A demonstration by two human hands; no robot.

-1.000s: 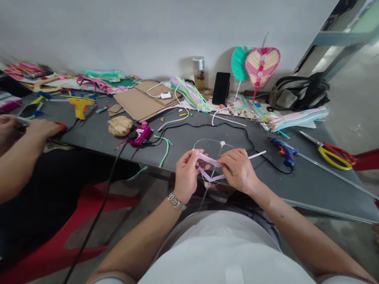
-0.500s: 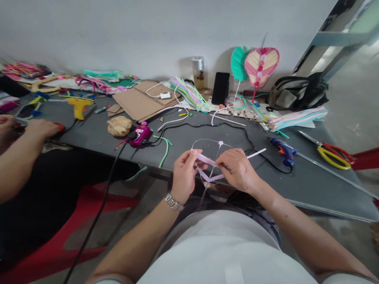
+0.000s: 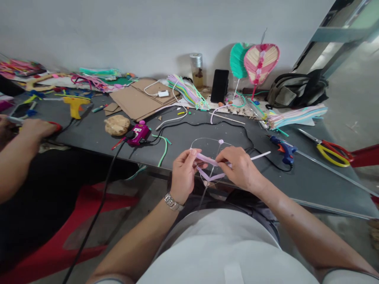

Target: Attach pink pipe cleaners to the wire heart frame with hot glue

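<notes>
My left hand (image 3: 184,176) and my right hand (image 3: 239,169) both pinch a folded lilac strip (image 3: 206,160) above the table's front edge. The strip bends into a V, and its long pale end (image 3: 260,156) sticks out past my right hand. It lies across a thin wire loop (image 3: 204,139) with a pink bead (image 3: 220,141) at the top. A straight wire stem runs down from the bead between my hands. My fingers hide part of the strip.
A co-worker's hand (image 3: 35,129) holds a pen-like tool at the far left. On the dark table (image 3: 189,146) are a blue glue gun (image 3: 283,150), a magenta glue gun (image 3: 138,134), its black cords, yellow-handled scissors (image 3: 332,155), and cardboard (image 3: 137,100).
The whole scene sits slightly higher in view as my head tilts. The strip's long end has swung a little upward to the right, and both hands still hold it.
</notes>
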